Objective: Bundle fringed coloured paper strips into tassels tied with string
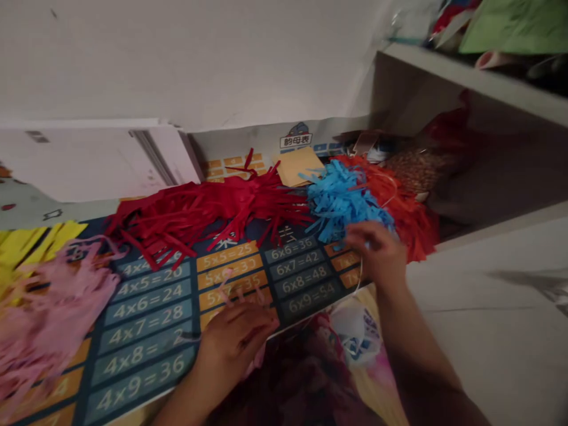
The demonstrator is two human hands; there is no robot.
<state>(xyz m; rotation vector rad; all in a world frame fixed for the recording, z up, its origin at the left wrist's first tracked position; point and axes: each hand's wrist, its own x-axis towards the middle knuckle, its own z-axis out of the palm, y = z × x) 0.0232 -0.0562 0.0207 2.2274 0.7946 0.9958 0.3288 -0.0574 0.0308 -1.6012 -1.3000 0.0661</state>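
Near the table's front edge my left hand (239, 334) is closed around a small pink fringed strip (227, 283), its ends poking out above and below the fingers. My right hand (379, 251) is raised in front of the blue fringe, fingers pinched on a thin white string (360, 275). That string runs down toward a white roll (355, 331) with blue marks at my lap. A larger pink fringed piece (66, 302) lies at the left beside yellow fringed strips (39, 242). Red fringe (213, 204) stretches across the middle.
Blue fringe (344, 198) and orange-red fringe (408, 216) lie at the right by the shelf (470, 77). Behind the red fringe is a yellow paper pad (299, 165). A white box-like stack (97, 157) stands against the wall. The table cover (146, 337) bears printed multiplication tables.
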